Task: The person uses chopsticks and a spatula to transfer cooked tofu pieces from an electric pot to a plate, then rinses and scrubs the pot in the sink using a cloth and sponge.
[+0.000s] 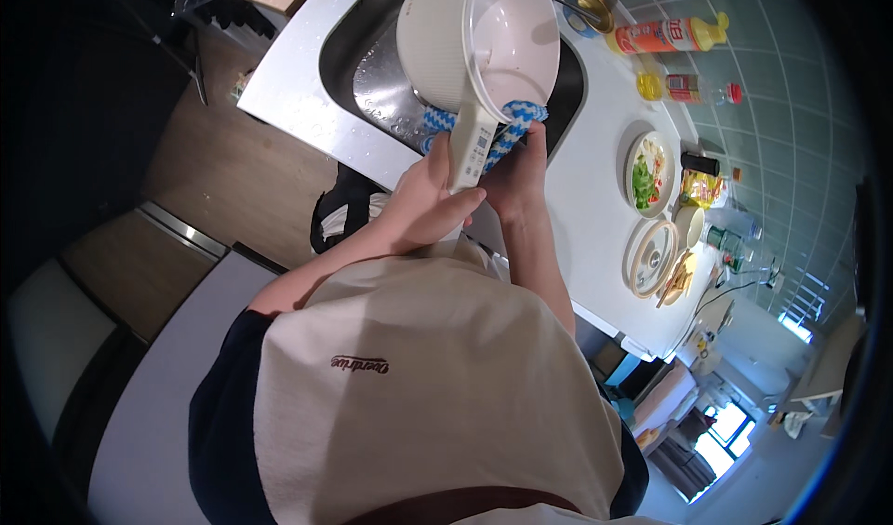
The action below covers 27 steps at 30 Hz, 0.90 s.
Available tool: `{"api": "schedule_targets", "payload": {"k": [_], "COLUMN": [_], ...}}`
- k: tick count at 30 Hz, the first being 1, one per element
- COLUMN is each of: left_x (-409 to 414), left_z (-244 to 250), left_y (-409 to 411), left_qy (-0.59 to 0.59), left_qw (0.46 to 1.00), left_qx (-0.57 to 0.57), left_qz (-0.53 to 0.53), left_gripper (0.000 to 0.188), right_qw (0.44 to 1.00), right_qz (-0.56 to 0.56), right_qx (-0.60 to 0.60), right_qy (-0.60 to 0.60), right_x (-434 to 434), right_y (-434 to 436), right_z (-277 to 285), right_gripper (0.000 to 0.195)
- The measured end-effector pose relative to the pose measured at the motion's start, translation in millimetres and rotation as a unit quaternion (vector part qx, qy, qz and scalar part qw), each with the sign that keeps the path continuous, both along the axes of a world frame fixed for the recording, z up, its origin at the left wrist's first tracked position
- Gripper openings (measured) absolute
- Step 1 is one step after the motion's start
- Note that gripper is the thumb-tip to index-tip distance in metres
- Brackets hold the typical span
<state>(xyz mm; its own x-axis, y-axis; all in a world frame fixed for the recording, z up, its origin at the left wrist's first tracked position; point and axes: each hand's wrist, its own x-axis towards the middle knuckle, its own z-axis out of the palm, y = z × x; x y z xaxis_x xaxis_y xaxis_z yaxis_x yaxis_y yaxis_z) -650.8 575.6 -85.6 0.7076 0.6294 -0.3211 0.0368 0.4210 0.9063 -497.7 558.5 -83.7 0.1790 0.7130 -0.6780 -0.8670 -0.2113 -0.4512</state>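
Note:
A cream electric cooking pot with a pale inside is tilted over the stainless steel sink, its opening turned to the right. My left hand is closed round the pot's long handle, which bears control marks. Against the rim by the handle, my right hand grips a blue and white patterned cloth. Part of the cloth also shows on the other side of the handle. The fingers of my right hand are partly hidden behind the handle and cloth.
Along the tiled wall stand a dish soap bottle, an oil bottle, a plate of chopped vegetables, a glass lid, a bowl and several other bottles. A metal faucet is partly visible behind the pot.

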Motion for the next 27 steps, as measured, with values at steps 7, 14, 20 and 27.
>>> {"api": "schedule_targets", "payload": {"k": [7,14,20,27], "left_x": [0,-1,2,6], "left_z": [4,1,-7,-4], "left_y": [0,0,0,3], "left_qy": [-0.047,-0.065,-0.072,-0.039], "left_qw": [0.999,0.997,0.996,0.998], "left_qx": [0.007,-0.037,-0.060,-0.043], "left_qz": [0.024,0.000,0.000,0.000], "left_gripper": [0.059,0.060,0.055,0.055], "right_qw": [0.996,0.996,0.999,0.997], "right_qz": [-0.011,-0.056,-0.032,0.055], "right_qx": [0.026,0.052,-0.005,-0.037], "right_qy": [-0.081,-0.037,-0.019,-0.025], "right_x": [-13,-12,-12,-10], "right_y": [15,14,8,2], "right_z": [4,-17,-18,-8], "right_gripper": [0.063,0.044,0.052,0.066]}}
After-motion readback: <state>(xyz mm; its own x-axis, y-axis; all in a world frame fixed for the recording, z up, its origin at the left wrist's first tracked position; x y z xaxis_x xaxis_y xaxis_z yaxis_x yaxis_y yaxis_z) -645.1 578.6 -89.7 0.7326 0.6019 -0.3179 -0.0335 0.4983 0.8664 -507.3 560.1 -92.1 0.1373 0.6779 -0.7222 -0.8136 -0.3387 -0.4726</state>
